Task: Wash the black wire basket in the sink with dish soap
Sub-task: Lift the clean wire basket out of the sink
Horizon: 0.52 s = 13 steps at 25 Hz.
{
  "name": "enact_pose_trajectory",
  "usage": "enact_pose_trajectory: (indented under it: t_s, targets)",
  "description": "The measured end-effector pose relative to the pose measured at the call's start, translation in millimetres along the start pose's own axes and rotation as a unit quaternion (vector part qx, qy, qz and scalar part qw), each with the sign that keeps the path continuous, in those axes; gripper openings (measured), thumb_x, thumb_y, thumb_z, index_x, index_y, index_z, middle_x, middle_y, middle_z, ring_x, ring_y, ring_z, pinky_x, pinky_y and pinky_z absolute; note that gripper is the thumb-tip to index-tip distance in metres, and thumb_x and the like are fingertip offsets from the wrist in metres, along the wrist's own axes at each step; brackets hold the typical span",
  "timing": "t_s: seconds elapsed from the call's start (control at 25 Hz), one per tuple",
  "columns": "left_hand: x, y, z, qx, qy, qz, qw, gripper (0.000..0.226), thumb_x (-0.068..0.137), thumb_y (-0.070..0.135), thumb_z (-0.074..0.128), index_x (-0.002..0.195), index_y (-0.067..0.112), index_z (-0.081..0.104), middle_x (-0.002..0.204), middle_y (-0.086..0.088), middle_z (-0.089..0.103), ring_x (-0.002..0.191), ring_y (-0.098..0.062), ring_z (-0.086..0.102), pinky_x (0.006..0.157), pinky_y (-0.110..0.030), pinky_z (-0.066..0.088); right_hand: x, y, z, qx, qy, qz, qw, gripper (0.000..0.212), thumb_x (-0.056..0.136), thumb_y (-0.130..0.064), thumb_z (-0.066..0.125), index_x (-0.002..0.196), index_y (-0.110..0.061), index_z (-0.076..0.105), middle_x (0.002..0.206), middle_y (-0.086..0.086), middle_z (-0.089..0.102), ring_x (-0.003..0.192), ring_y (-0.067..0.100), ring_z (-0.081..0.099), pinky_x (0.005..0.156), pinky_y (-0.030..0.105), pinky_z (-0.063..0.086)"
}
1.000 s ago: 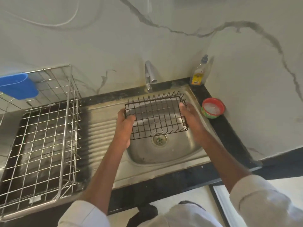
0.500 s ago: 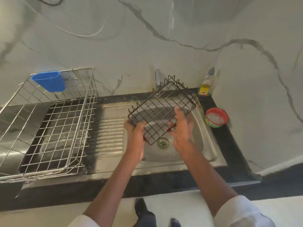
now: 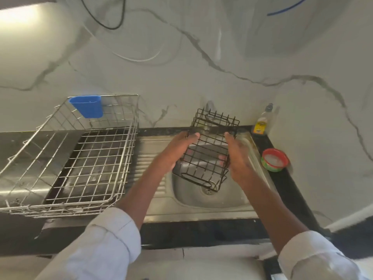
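The black wire basket (image 3: pixel 209 152) hangs above the steel sink (image 3: pixel 240 197), turned lengthwise with one end up by the tap (image 3: pixel 210 106) and the other end over the drain. My left hand (image 3: pixel 179 150) grips its left side with fingers hooked over the wire. My right hand (image 3: pixel 237 156) holds its right side, fingers curled behind the mesh. A dish soap bottle (image 3: pixel 262 123) with a yellow label stands at the sink's back right corner.
A red-rimmed bowl (image 3: pixel 275 160) of white paste sits on the black counter right of the sink. A large steel dish rack (image 3: pixel 80 156) with a blue cup holder (image 3: pixel 87 107) stands on the left drainboard. The marble wall is close behind.
Both hands have turned the basket from a tilted diamond pose to lengthwise, far end raised to the tap. My view has pulled back and up.
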<state>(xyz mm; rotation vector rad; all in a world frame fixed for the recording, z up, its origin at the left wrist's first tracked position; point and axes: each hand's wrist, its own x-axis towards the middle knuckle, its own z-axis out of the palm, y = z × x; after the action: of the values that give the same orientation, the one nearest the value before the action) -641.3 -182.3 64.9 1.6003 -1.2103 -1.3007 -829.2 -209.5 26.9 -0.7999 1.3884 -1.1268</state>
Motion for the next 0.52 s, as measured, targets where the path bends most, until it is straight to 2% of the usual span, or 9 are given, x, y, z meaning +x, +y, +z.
enact_pose_trajectory:
  t_s: [0.08,0.16,0.28,0.4,0.52]
  targets:
    - [-11,-8,-24,-0.020,0.022,-0.016,0.999,0.072,0.096,0.065,0.061,0.154,0.024,0.049,0.154,-0.003,0.053,0.129,-0.025,0.056,0.103,-0.045,0.052,-13,-3,27,-0.041,-0.022,-0.012,0.999,0.106,0.065,-0.083,0.071,0.152,-0.027,0.046,0.152,0.002,0.054,0.127,0.030,0.061,0.105,0.054,0.052]
    - [-24,-9,-65,-0.035,0.060,-0.010,0.998,0.055,0.104,0.055,0.055,0.149,0.022,0.052,0.150,-0.005,0.053,0.126,-0.023,0.053,0.105,-0.044,0.049,-34,-11,69,-0.069,-0.055,-0.030,0.996,0.095,0.080,-0.074,0.068,0.158,-0.030,0.037,0.161,-0.001,0.042,0.137,0.031,0.051,0.114,0.056,0.043]
    - [-46,-3,-142,-0.057,0.106,0.019,0.993,0.043,0.109,0.047,0.051,0.144,0.023,0.054,0.140,-0.003,0.058,0.128,-0.029,0.057,0.110,-0.056,0.050,-52,-23,147,-0.068,-0.109,-0.065,0.990,0.084,0.091,-0.063,0.064,0.161,-0.033,0.030,0.167,-0.002,0.031,0.148,0.028,0.039,0.120,0.054,0.033]
    - [-62,3,-226,-0.041,0.158,0.042,0.986,0.042,0.110,0.046,0.049,0.142,0.021,0.055,0.116,0.006,0.058,0.120,-0.024,0.057,0.110,-0.054,0.048,-60,-32,238,-0.075,-0.158,-0.084,0.981,0.084,0.090,-0.065,0.062,0.160,-0.033,0.031,0.166,-0.002,0.033,0.149,0.027,0.037,0.120,0.055,0.034]
    - [-61,-16,-298,-0.056,0.204,0.021,0.977,0.034,0.111,0.045,0.046,0.135,0.024,0.057,0.119,0.005,0.058,0.118,-0.020,0.053,0.110,-0.043,0.041,-69,-26,323,-0.094,-0.200,-0.090,0.971,0.081,0.094,-0.061,0.059,0.161,-0.026,0.030,0.167,0.001,0.033,0.151,0.027,0.034,0.121,0.054,0.030]
